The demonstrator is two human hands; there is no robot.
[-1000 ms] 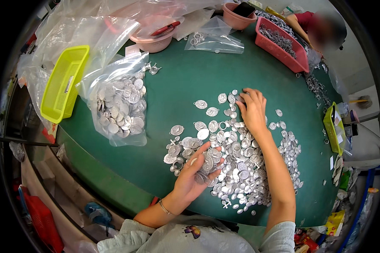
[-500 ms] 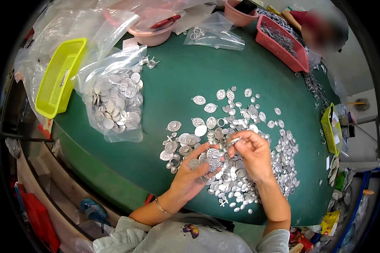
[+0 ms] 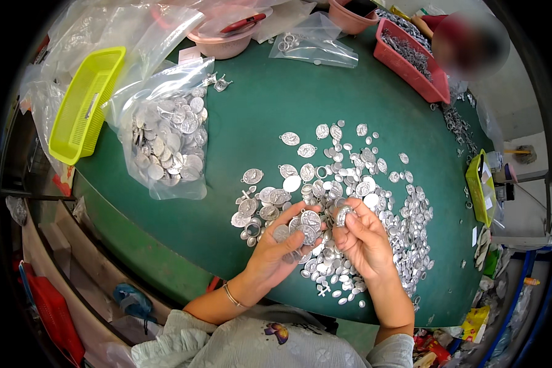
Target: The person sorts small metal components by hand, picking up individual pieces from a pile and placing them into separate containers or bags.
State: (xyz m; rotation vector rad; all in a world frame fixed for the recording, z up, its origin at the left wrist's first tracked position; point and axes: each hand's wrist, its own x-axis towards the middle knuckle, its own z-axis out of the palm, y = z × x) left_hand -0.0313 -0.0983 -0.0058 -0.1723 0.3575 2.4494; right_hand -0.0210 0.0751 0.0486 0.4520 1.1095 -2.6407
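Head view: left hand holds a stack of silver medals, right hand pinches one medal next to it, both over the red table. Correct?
Not quite: the table is green, not red. The head view shows the left hand holding several silver medals and the right hand pinching one medal beside them, above the loose pile.

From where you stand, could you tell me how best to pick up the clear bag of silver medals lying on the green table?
Take the bag of medals by its loose, empty upper part near the open top, coming from above on the yellow basket side. The medals sit heavy in the lower half, so a grip there would probably slip or spill them.
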